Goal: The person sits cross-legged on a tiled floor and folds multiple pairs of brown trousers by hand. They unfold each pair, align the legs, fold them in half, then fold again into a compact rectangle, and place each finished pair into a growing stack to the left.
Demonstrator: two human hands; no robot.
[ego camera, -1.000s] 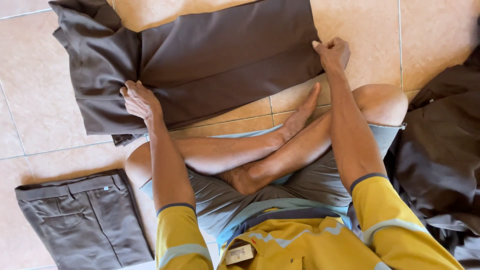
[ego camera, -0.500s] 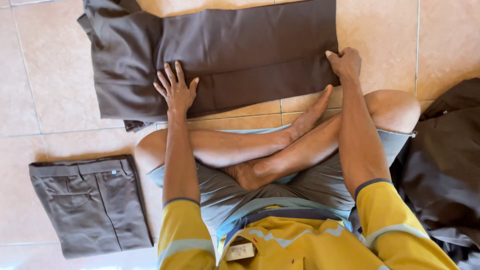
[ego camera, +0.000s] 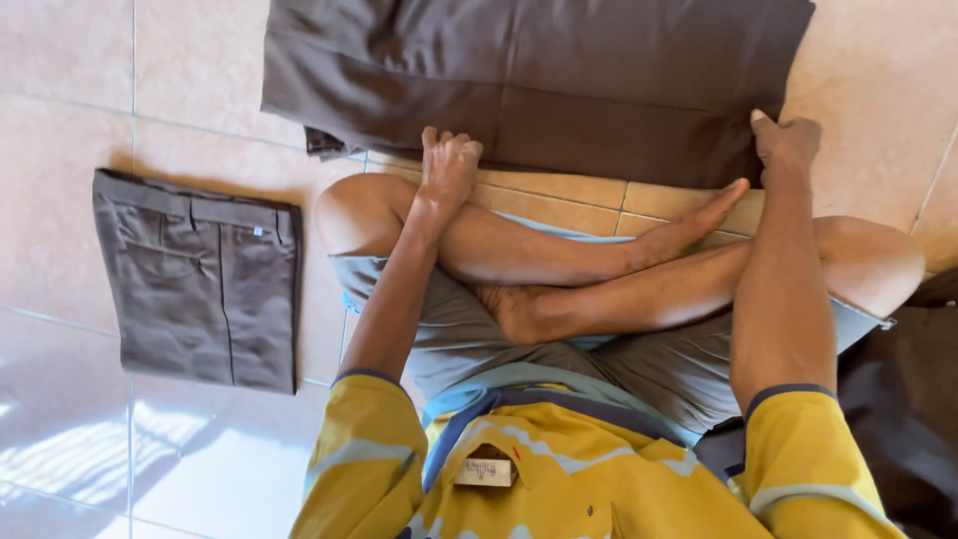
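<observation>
I sit cross-legged on a tiled floor with dark brown trousers (ego camera: 559,80) folded lengthwise and laid flat ahead of my knees. My left hand (ego camera: 447,165) curls its fingers around the near edge of the trousers, close to their left end. My right hand (ego camera: 786,145) pinches the near edge at the right end. Both hands rest at the hem line where cloth meets tile.
A folded grey-brown pair of trousers (ego camera: 200,284) lies on the floor to my left. A heap of dark cloth (ego camera: 903,399) sits by my right hip. Beige floor tiles (ego camera: 70,130) surround everything.
My left hand, flat on the cloth with spread fingers half a second ago, has slid back to the near edge and closed on it. The right hand stayed at the right end.
</observation>
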